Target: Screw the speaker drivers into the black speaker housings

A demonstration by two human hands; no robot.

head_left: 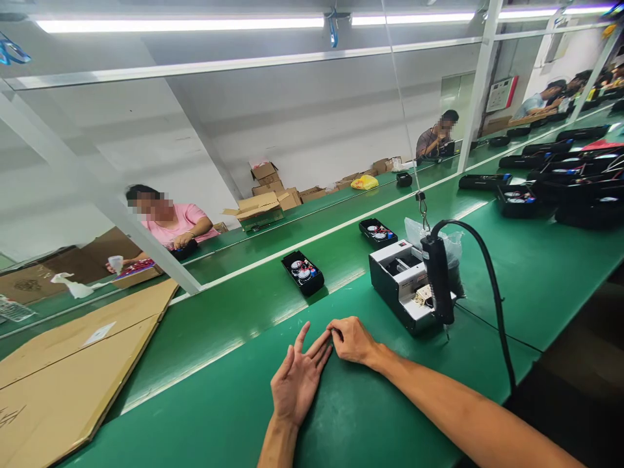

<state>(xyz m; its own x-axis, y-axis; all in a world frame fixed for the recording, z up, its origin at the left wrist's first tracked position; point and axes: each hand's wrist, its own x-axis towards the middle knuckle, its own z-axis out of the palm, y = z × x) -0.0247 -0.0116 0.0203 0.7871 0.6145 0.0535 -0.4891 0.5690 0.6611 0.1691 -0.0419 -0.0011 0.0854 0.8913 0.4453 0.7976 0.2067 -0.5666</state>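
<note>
1. A green bench (pixel 351 416) runs across the lower frame, with a cardboard sheet (pixel 73 370) lying on its left side. Beyond it, a second bench (pixel 312 208) carries a co-worker in a pink shirt (pixel 170 224) at upper left, and another co-worker (pixel 436 136) further back. Cardboard boxes (pixel 266 201) stand before a white wall (pixel 316 123), under ceiling lights (pixel 180 25).
2. An electric screwdriver (pixel 437 279) hangs upright from a cable, tip down, beside a small metal machine (pixel 400 286) at centre right. A black tray (pixel 302 273) lies left of the machine, its long axis slanting toward the lower right.
3. The left hand (pixel 297 380) lies palm up, its grip open and empty. The right hand (pixel 351 339) is palm down, its grip loosely curled, with its fingertips (pixel 334 331) touching the left hand's fingers and no object visible. The machine is the nearest object.
</note>
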